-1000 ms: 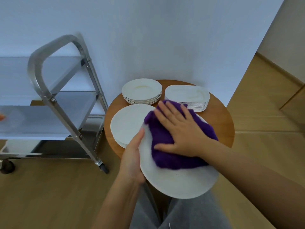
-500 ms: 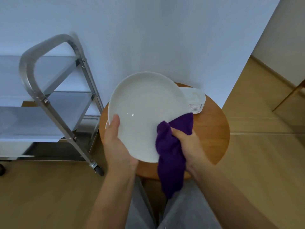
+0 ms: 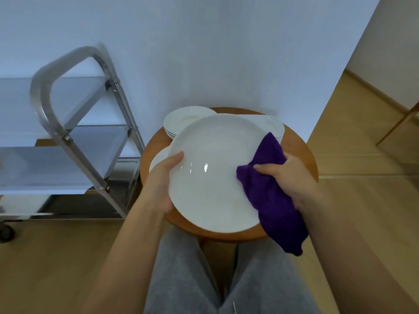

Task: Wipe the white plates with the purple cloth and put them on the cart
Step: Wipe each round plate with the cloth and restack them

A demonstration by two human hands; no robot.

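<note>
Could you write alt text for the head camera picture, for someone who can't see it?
A person's left hand holds a large white plate by its rim while the right hand grips a purple cloth against the plate's right edge, above a round wooden table with more white plates. A metal cart stands to the left against a pale wall.

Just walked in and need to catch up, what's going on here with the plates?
A seated person is wiping a white plate held over a round table. The left hand grips the plate's edge, while the right hand holds a purple cloth against its right side. More plates are stacked on the table behind. The cart stands to the left; the plate has not gone onto it yet.
</note>
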